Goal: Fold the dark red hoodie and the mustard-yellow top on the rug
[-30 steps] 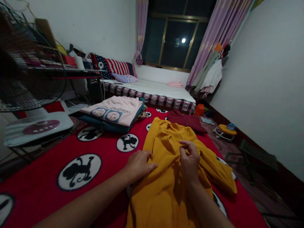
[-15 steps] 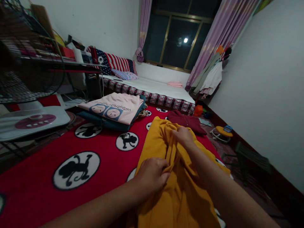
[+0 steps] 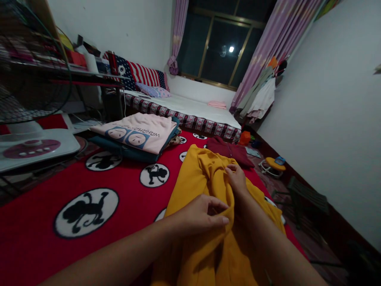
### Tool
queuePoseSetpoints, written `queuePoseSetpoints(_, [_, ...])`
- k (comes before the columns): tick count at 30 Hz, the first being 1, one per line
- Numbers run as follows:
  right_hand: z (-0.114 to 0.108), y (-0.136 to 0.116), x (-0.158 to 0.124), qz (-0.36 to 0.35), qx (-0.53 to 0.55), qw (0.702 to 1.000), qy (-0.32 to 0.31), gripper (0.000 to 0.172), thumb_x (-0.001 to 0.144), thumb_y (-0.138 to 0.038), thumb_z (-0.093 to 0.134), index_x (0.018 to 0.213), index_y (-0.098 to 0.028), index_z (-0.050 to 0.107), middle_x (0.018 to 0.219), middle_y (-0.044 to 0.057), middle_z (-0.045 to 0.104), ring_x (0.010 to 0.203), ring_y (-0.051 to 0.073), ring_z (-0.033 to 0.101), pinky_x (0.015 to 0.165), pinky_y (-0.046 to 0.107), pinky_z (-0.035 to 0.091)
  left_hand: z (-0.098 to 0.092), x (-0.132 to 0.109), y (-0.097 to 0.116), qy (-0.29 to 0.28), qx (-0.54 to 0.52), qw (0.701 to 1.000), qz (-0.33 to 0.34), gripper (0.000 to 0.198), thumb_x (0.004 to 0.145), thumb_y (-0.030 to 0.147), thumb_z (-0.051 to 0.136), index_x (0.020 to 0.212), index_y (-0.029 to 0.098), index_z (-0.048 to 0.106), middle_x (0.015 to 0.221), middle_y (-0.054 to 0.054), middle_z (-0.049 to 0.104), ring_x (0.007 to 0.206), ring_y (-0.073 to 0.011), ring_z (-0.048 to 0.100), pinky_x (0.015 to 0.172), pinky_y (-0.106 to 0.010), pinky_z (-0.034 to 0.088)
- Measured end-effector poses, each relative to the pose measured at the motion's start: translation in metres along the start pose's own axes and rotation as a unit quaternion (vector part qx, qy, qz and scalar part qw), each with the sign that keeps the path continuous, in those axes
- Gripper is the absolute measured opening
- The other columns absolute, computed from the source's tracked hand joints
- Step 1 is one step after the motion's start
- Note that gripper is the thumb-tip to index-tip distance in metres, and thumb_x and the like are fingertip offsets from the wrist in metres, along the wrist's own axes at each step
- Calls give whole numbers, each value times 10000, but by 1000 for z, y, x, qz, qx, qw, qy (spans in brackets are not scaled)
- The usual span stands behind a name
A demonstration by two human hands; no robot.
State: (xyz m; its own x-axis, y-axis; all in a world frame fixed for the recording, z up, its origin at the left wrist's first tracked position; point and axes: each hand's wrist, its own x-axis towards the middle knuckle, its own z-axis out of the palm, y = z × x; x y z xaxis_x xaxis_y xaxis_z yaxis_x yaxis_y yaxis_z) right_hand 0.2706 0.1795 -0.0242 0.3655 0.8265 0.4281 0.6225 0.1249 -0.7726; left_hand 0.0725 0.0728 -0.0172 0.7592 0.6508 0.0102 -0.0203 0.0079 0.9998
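The yellow garment [image 3: 187, 186] is lying beneath both hands on the red blanket [image 3: 127, 208]. The left hand [image 3: 205, 216] is keeping thumb and fingers narrowly apart at a raised fold; the right hand [image 3: 237, 180] is touching the garment farther forward. Neither grip is showing clearly. Beyond the right hand, a maroon garment [image 3: 229, 151] is lying.

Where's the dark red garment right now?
In the head view, the dark red garment lies right of centre on the red blanket, just beyond the yellow garment.
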Motion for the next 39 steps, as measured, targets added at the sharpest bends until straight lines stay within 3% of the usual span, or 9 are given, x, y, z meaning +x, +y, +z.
queuePoseSetpoints(8, [-38, -53, -56, -115, -351, 887, -277, 355, 690, -572, 665, 677, -217, 651, 613, 39, 622, 560, 167, 517, 541, 271, 289, 25, -22, 12, -180, 35, 979, 87, 465, 797, 316, 678, 1248, 216, 626, 1238, -64, 638, 1136, -242, 590, 962, -295, 450])
queuePoseSetpoints(12, [-68, -58, -86, -162, -296, 896, -288, 128, 759, -219, 571, 849, -221, 662, 806, 35, 678, 733, 182, 597, 635, 256, 366, 15, -21, 9, -63, 40, 996, 42, 259, 808, 171, 556, 990, 155, 740, 906, -44, 734, 823, -159, 672, 741, -221, 508])
queuePoseSetpoints(14, [-89, -64, -99, -180, -234, 889, -351, 366, 707, -35, 439, 894, -245, 674, 910, 20, 688, 806, 159, 622, 706, 238, 403, 0, -19, 4, 50, 103, 993, 39, 260, 776, 113, 511, 879, 149, 748, 796, -26, 727, 727, -138, 657, 700, -221, 503])
queuePoseSetpoints(17, [-117, -78, -125, -213, -179, 828, -486, 652, 623, 38, 410, 1096, -332, 663, 1177, 7, 652, 866, 134, 648, 736, 210, 434, -30, -17, -9, 205, 232, 949, 58, 284, 760, 87, 487, 877, 163, 735, 882, -40, 722, 799, -164, 655, 771, -274, 508])
queuePoseSetpoints(21, [-123, -82, -157, -207, -150, 814, -522, 555, 662, -7, 497, 1062, -330, 706, 1317, 39, 590, 880, 164, 682, 731, 218, 478, -56, -16, -33, 237, 344, 903, 100, 341, 736, 69, 536, 1011, 182, 704, 1079, -69, 678, 1022, -206, 611, 938, -342, 464])
queuePoseSetpoints(24, [-123, -73, -153, -155, 10, 894, -421, 316, 731, -88, 545, 881, -278, 747, 1087, 41, 708, 896, 196, 689, 789, 279, 516, -58, -16, -49, 226, 387, 885, 123, 339, 738, 63, 548, 1002, 208, 704, 1120, -61, 659, 1059, -206, 587, 963, -358, 451])
queuePoseSetpoints(26, [-135, -67, -136, -85, 159, 967, -183, 245, 756, -207, 619, 963, -283, 727, 1051, 47, 715, 972, 234, 672, 841, 364, 530, -56, -16, -54, 231, 406, 874, 132, 328, 747, 63, 543, 990, 217, 702, 1130, -56, 650, 1060, -207, 580, 959, -360, 452])
queuePoseSetpoints(29, [-163, -60, -103, 12, 303, 945, 122, 291, 882, -417, 499, 1103, -325, 664, 1213, 53, 646, 1092, 228, 623, 890, 426, 516, -51, -15, -56, 238, 431, 860, 133, 324, 749, 61, 532, 985, 218, 691, 1100, -54, 650, 1037, -211, 582, 935, -357, 462])
queuePoseSetpoints(39, [-157, -46, -81, 155, 436, 864, 199, 350, 890, -366, 451, 1199, -304, 601, 1334, 22, 568, 1132, 196, 595, 834, 386, 555, -48, -15, -54, 240, 412, 866, 151, 267, 771, 75, 521, 930, 220, 680, 1022, -42, 668, 998, -205, 591, 910, -349, 460])
